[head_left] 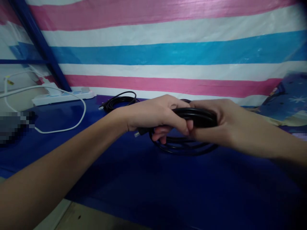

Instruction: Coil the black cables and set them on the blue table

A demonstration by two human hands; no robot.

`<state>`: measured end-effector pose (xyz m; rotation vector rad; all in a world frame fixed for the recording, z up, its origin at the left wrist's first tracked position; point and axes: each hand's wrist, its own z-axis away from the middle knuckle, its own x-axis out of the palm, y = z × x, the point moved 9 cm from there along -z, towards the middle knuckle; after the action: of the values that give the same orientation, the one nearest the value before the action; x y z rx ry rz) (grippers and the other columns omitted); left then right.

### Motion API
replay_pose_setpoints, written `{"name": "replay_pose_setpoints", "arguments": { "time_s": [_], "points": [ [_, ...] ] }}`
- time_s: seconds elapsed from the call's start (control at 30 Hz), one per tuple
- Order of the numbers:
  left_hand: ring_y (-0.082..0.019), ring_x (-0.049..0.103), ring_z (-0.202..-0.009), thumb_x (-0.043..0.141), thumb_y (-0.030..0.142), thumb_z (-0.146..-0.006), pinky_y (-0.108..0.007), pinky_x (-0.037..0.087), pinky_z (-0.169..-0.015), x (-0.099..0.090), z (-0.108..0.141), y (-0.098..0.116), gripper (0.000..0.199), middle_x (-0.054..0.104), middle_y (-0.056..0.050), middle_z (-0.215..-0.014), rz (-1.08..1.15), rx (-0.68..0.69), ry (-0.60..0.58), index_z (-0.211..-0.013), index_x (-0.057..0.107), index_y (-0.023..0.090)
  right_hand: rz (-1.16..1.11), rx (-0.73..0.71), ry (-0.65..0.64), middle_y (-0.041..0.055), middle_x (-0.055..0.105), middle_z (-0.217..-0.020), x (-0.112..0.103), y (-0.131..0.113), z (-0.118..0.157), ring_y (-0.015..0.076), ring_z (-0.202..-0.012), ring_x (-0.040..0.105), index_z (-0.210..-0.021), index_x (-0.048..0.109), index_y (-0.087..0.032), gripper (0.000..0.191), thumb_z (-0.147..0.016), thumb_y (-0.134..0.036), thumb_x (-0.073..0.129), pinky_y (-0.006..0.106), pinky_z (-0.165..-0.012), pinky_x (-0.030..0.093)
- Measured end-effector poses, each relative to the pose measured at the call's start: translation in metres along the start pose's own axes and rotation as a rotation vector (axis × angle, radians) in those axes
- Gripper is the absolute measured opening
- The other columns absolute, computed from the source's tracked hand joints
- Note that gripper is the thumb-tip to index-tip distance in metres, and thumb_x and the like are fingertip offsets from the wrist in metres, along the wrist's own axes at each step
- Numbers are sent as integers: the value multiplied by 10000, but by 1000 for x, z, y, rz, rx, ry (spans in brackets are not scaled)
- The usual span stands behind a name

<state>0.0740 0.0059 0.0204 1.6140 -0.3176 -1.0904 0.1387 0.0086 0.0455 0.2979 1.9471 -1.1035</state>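
A coiled black cable (192, 112) is gathered between my two hands above the blue table. My left hand (163, 113) is closed round the coil's left side, thumb on top and fingertips showing below. A plug end (141, 131) of the cable sticks out to the left beneath that hand. My right hand (216, 118) grips the right side of the same coil, its fingers partly hidden behind the loops. Several looser loops hang under both hands. Farther back on the left, a second coiled black cable (121, 101) lies on the table, its light connector tip pointing left.
A white power strip (64, 96) with a white plug stands at the back left, and a white cord (83, 110) curves over the blue table (153, 185). A striped tarp (168, 52) hangs behind. A blue post (38, 44) rises at left; a patterned cloth (290, 95) is at right.
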Motion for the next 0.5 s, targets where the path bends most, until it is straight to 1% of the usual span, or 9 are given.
{"name": "replay_pose_setpoints", "arguments": {
  "time_s": [0.07, 0.1, 0.13, 0.17, 0.2, 0.27, 0.3, 0.4, 0.5],
  "points": [
    [-106, 496, -370, 599, 212, -767, -250, 516, -538, 23, 8, -6, 50, 416, 78, -361, 220, -60, -326, -782, 624, 171, -56, 0, -125, -10, 583, -593, 10, 1, 1, 128, -495, 501, -687, 574, -177, 85, -722, -250, 548, 232, -410, 311],
    [-116, 525, -387, 581, 228, -790, -252, 521, -544, 31, 12, -8, 93, 433, 62, -358, 286, -85, -440, -748, 632, 163, -62, -5, -138, -12, 574, -576, 10, 2, 1, 130, -490, 506, -688, 581, -180, 81, -723, -245, 549, 233, -408, 317],
    [-126, 553, -409, 554, 248, -819, -251, 522, -544, 37, 15, -9, 157, 459, 44, -366, 328, -103, -512, -718, 633, 157, -63, -14, -129, -12, 574, -573, 9, 3, 0, 135, -496, 519, -704, 594, -182, 74, -722, -244, 558, 234, -411, 331],
    [-131, 568, -421, 524, 270, -846, -248, 517, -533, 40, 17, -9, 215, 478, 31, -375, 353, -110, -543, -698, 630, 155, -58, -24, -108, -9, 588, -590, 7, 5, -1, 142, -514, 539, -732, 609, -184, 73, -721, -246, 573, 235, -420, 351],
    [-129, 565, -416, 505, 290, -863, -241, 508, -513, 40, 16, -8, 247, 485, 27, -382, 364, -105, -536, -696, 628, 156, -50, -34, -91, -4, 600, -609, 6, 6, -2, 148, -529, 552, -758, 619, -184, 85, -729, -255, 582, 237, -426, 365],
    [-109, 520, -377, 512, 308, -869, -222, 476, -462, 32, 12, -5, 221, 472, 44, -391, 343, -73, -435, -765, 639, 160, -28, -63, -65, 6, 612, -631, 3, 6, -4, 150, -537, 561, -780, 622, -180, 109, -768, -276, 571, 240, -431, 382],
    [-96, 486, -357, 523, 303, -865, -211, 455, -438, 24, 8, -3, 189, 455, 58, -396, 305, -50, -344, -817, 643, 166, -15, -76, -56, 8, 611, -629, 1, 5, -4, 144, -527, 557, -778, 616, -177, 113, -786, -273, 556, 240, -432, 387],
    [-73, 445, -373, 531, 267, -847, -194, 414, -431, -6, 0, 2, 149, 449, 66, -439, 49, 17, 1, -883, 642, 175, 25, -65, -15, 2, 613, -612, -4, 8, -5, 112, -462, 530, -763, 597, -172, 126, -824, -246, 515, 225, -410, 372],
    [-91, 541, -539, 516, 202, -818, -210, 444, -538, -29, -1, 11, 128, 551, 25, -564, -273, 114, 349, -799, 638, 168, 26, 29, 2, -2, 634, -606, -7, 18, -6, 96, -430, 538, -776, 594, -174, 121, -838, -241, 516, 207, -394, 358]
  ]
}}
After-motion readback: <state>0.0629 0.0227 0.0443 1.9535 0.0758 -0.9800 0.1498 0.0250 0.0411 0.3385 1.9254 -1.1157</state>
